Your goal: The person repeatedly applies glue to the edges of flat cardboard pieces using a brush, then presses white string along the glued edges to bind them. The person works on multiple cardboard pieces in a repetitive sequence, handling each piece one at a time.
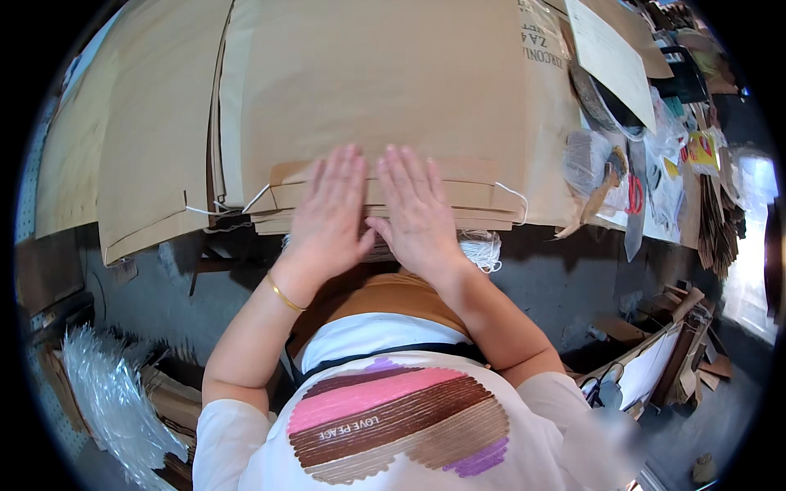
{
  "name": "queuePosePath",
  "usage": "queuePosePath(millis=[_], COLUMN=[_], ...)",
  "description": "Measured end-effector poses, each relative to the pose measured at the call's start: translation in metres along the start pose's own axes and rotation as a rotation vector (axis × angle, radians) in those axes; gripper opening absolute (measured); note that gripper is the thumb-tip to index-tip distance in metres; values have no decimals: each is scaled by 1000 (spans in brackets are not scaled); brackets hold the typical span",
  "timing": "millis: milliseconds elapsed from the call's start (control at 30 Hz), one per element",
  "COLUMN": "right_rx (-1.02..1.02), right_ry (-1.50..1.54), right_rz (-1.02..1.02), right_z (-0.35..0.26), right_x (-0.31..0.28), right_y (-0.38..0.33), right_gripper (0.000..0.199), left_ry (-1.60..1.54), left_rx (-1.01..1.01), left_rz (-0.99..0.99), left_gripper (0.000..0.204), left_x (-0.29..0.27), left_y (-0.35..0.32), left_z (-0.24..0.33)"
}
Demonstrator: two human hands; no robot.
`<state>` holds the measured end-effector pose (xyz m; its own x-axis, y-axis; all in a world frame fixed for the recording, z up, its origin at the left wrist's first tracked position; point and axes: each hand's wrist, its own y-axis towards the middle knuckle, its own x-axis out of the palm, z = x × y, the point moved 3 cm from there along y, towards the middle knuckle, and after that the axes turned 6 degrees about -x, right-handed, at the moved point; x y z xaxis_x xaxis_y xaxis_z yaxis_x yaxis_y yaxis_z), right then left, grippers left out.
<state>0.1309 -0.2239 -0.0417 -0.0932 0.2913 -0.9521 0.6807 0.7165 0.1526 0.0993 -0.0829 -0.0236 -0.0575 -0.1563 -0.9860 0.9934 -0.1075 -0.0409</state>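
Observation:
Both of my hands lie flat, side by side, on the near folded edge of a large brown kraft paper bag (385, 90). The fingers of my left hand (330, 209) are stretched out and point away from me. My right hand (416, 204) rests just beside it in the same pose, the thumbs close together. Under my palms, several folded paper layers (475, 214) are stacked. A white cord (516, 196) loops out at the right end of the fold, and another cord (258, 199) shows at the left. Beneath the table edge hangs a bundle of white strings (483, 248), partly hidden by my right wrist.
More kraft bags (160, 123) lie to the left. On the right are red-handled scissors (634, 195), a long metal blade (635, 233), a clear-wrapped roll (585, 155) and a white sheet (610, 57). Clear plastic strips (115, 393) stand at lower left, cardboard scraps (684, 360) at lower right.

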Motion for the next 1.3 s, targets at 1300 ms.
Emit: queuePosePath(millis=[1300], right_rx=[624], right_ry=[-42], right_rz=[507], right_z=[93], right_x=[-40], right_y=[-70], right_gripper=[20], left_ry=[-339], left_rx=[-332], left_rz=[392], left_gripper=[58], left_x=[-3], left_y=[-27], left_z=[-90])
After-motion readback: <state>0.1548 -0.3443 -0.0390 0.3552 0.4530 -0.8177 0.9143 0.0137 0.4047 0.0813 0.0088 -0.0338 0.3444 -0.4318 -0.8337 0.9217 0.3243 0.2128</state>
